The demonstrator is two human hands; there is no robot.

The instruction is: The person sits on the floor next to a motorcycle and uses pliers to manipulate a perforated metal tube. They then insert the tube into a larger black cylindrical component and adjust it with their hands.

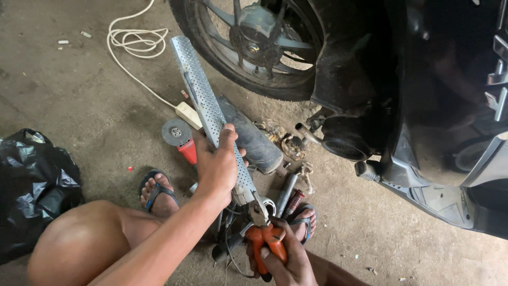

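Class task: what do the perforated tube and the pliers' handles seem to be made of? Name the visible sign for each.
Perforated tube: probably sheet metal, dull silver-grey, with rows of punched holes. Pliers: handles look like orange plastic or rubber sleeves, smooth and matte; the jaws look like bare grey steel.

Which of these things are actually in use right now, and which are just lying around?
In use:
left hand gripping the perforated metal tube
right hand squeezing orange-handled pliers on the tube's end

Lying about:
angle grinder
white cable
black bag
dark cylinder
motorcycle wheel
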